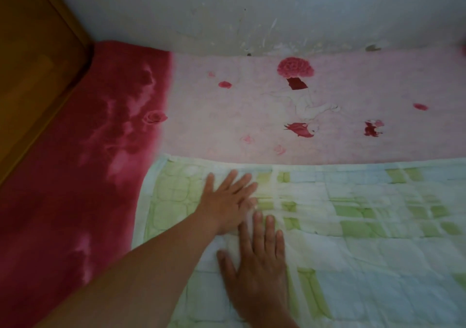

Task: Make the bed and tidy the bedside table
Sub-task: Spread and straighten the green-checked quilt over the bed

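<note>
A green-and-white checked quilt (353, 239) lies spread over the near part of the bed. Under it is a pink sheet (227, 115) printed with red roses, which turns dark red (75, 176) toward the left. My left hand (227, 199) lies flat on the quilt near its far left corner, fingers spread. My right hand (257, 264) presses flat on the quilt just nearer to me, fingers apart. Neither hand holds anything. The bedside table is out of view.
A wooden headboard (32, 62) rises along the left edge of the bed. A scuffed pale wall (252, 12) runs along the far side of the bed.
</note>
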The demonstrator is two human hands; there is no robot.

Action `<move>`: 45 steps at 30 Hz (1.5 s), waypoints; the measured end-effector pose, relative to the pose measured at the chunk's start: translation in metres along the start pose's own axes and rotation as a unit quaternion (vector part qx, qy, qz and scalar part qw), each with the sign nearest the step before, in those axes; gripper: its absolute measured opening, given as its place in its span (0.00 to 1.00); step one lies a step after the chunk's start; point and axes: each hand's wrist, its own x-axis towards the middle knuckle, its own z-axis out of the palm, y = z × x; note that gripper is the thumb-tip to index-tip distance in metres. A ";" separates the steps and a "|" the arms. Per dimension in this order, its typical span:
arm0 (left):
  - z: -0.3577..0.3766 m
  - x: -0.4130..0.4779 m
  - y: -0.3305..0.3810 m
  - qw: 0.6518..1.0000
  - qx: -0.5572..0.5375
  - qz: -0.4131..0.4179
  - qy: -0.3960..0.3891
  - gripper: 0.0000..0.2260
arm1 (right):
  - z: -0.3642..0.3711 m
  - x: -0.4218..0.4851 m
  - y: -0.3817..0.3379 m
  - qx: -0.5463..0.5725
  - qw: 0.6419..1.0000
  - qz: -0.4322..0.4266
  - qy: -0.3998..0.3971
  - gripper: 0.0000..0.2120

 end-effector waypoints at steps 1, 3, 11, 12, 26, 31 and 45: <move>0.000 0.005 -0.005 0.999 0.000 -0.036 -0.020 0.23 | 0.001 0.000 0.001 0.005 1.000 -0.002 0.007 0.37; -0.006 0.014 -0.014 0.996 0.008 -0.084 -0.030 0.23 | 0.002 -0.001 0.000 0.011 1.000 -0.005 0.019 0.36; -0.030 0.052 0.013 0.991 0.037 -0.036 0.126 0.22 | -0.001 0.000 -0.001 0.023 1.000 0.004 0.011 0.37; -0.030 0.056 0.015 0.992 -0.007 -0.057 0.111 0.22 | -0.001 0.000 -0.001 0.024 1.000 0.007 0.008 0.37; -0.021 0.039 0.041 0.947 -0.226 -0.148 0.172 0.26 | -0.002 -0.002 -0.001 0.040 0.999 0.003 0.015 0.37; -0.001 0.034 0.081 0.994 -0.062 -0.064 -0.062 0.25 | -0.013 0.004 -0.004 0.092 0.994 -0.035 0.044 0.35; -0.032 0.074 0.093 0.982 0.049 -0.059 -0.175 0.38 | -0.117 0.127 0.239 -0.006 0.982 0.187 -0.004 0.26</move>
